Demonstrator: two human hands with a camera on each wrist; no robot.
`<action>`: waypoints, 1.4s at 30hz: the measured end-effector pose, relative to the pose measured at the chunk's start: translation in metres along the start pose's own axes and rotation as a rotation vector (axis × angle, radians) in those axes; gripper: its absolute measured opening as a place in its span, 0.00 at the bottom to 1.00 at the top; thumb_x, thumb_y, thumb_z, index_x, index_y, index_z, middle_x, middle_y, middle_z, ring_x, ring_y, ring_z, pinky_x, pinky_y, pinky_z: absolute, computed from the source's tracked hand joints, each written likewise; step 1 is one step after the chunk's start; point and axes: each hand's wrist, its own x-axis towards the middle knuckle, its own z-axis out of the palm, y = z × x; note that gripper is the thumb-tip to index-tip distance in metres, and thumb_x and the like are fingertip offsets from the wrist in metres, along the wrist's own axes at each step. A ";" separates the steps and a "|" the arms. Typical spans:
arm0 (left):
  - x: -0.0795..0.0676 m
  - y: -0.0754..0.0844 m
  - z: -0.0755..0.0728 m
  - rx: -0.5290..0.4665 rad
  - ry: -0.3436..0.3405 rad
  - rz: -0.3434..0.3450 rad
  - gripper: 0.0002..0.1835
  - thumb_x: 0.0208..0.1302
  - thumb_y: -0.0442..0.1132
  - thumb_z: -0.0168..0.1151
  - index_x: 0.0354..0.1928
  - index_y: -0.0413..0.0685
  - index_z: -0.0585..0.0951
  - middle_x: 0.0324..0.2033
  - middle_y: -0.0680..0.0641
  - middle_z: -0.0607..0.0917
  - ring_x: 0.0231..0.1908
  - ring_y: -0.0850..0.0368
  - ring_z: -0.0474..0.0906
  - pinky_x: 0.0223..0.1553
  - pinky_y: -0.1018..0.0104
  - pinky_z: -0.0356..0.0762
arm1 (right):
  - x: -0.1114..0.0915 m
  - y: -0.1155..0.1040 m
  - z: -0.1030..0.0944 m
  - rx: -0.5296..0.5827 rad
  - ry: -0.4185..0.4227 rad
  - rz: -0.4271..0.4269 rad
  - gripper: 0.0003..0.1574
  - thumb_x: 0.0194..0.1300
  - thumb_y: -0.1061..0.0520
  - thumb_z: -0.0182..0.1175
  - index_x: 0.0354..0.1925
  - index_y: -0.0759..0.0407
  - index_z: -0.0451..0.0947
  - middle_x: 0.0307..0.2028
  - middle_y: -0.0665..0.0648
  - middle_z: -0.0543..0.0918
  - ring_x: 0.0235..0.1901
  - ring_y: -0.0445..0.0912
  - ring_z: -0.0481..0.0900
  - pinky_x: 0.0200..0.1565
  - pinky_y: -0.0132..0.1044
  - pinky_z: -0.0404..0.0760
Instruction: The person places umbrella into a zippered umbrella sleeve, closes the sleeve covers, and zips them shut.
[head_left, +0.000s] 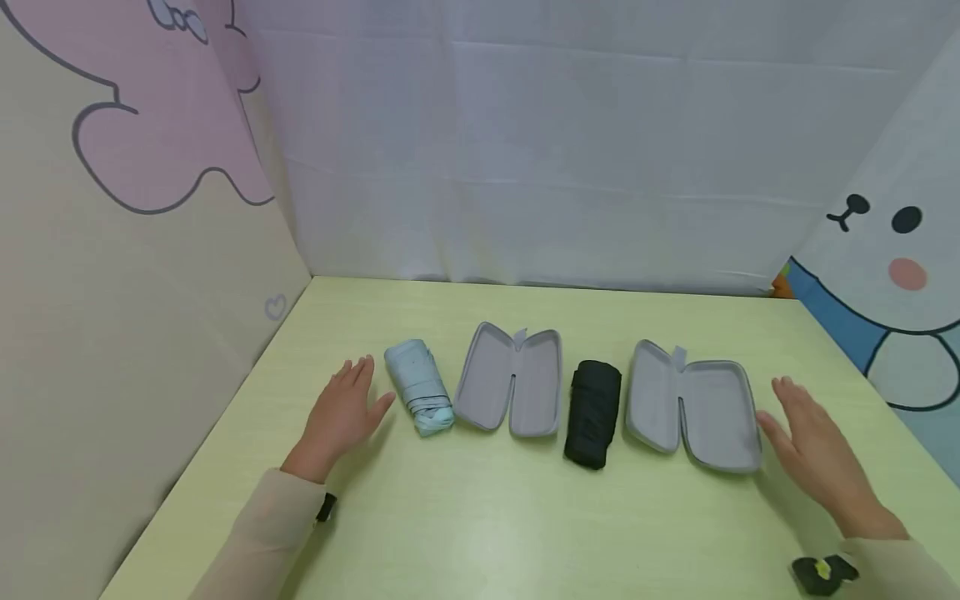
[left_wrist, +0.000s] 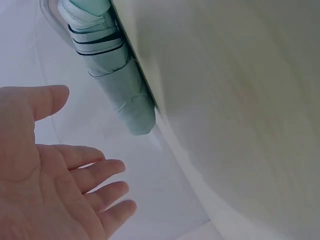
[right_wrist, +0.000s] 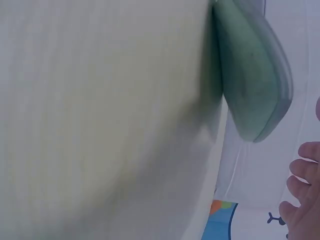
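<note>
One pale green table (head_left: 480,533) holds four things in a row, with the left hand (head_left: 341,421) at one end and the right hand (head_left: 821,454) at the other. The right case (head_left: 720,417) and the left case (head_left: 483,375) are gray and lie open like books, with smooth sides, round corners and a gap partway between the halves. The right case sits just beside the right hand, on its left. Both hands are apart, fingers stretched out, with nothing in them. The blue bundle (head_left: 418,387) lies just to the right of the left hand, the nearer one, and its long side slants, far end left and near end right. It is wrinkly cloth wound with a strap, maybe a small umbrella. The black bundle (head_left: 592,415) looks creased too and lies between the cases, pointing almost straight to the back. A little gray tab (head_left: 521,337) sticks out at the left case's far end.
</note>
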 end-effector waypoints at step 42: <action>0.029 0.021 0.005 -0.221 -0.138 -0.228 0.38 0.67 0.55 0.49 0.61 0.23 0.61 0.56 0.28 0.71 0.55 0.35 0.68 0.53 0.45 0.67 | 0.061 -0.175 0.056 0.481 -0.065 -0.043 0.30 0.71 0.54 0.49 0.64 0.71 0.60 0.60 0.70 0.67 0.54 0.63 0.70 0.53 0.56 0.68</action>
